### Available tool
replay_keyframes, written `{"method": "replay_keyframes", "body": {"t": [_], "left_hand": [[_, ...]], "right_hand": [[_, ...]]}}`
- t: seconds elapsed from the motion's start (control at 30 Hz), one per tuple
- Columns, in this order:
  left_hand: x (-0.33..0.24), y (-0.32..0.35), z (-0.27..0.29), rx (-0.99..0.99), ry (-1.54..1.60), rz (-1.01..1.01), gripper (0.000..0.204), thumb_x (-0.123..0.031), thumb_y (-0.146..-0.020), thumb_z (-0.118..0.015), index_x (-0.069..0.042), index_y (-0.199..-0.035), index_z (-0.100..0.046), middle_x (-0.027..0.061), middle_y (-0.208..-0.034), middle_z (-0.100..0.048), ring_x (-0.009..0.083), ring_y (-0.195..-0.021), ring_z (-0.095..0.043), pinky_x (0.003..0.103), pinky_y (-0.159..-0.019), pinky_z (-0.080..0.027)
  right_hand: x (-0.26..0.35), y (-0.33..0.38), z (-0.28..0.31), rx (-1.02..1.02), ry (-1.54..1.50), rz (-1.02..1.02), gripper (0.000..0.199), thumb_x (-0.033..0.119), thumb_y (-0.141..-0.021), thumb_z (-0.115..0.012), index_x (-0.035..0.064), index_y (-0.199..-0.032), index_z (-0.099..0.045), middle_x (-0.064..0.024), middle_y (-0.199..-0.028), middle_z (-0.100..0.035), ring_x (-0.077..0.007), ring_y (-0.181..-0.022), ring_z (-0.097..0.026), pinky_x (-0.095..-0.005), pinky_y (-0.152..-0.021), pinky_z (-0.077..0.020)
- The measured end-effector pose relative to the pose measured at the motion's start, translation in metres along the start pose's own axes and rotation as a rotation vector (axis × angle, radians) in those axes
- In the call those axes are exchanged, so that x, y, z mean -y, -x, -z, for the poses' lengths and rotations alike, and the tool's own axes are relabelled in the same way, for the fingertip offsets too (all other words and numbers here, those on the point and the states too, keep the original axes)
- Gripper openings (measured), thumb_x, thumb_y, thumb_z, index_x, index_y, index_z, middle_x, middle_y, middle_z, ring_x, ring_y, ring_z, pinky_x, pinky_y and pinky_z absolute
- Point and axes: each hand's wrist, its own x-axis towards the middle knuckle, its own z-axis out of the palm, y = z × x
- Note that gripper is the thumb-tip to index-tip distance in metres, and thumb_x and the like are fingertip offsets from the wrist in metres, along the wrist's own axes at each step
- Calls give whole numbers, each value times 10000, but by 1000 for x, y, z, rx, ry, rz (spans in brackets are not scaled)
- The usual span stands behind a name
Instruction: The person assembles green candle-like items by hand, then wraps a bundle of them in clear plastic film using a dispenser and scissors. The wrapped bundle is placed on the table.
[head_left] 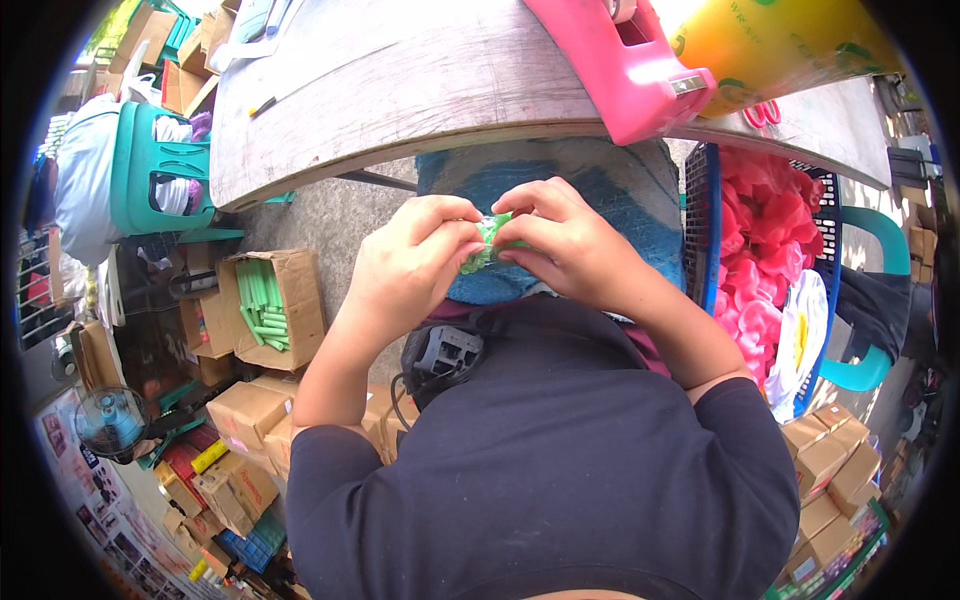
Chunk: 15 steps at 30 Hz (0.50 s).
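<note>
here, left hand (pixel 412 248) and right hand (pixel 572 240) pinch a green packet (pixel 487 238), open room between them and the table edge (pixel 400 142).

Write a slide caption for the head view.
Left hand and right hand pinch a small green item above a blue cloth, blue basket at right.

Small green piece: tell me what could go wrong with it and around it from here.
The small green piece might slip, since the left hand and right hand pinch it only by the fingers. It might land on the blue cloth below. The pink dispenser, at the table's near edge, could get knocked off.
</note>
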Motion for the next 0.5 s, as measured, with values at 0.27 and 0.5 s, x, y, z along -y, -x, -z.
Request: {"method": "replay_keyframes", "body": {"t": [0.27, 0.5], "left_hand": [[4, 7, -12, -132, -211, -99, 152, -33, -785, -681, -87, -908, -610, 22, -937, -653, 256, -993, -624, 513, -1003, -419], [11, 16, -31, -187, 246, 176, 252, -17, -858, -678, -68, -1076, -562, 50, -898, -640, 220, -941, -627, 446, -964, -459]], "right_hand": [[1, -1, -12, -140, 13, -26, 177, 28, -732, -742, 79, -864, -634, -43, -904, -629, -271, -899, -584, -351, -806, -486], [-2, -6, -10, -95, 16, -129, 146, 5, -772, -740, 67, -880, -664, -59, -835, -606, -242, -826, -605, -339, -739, -491]]}}
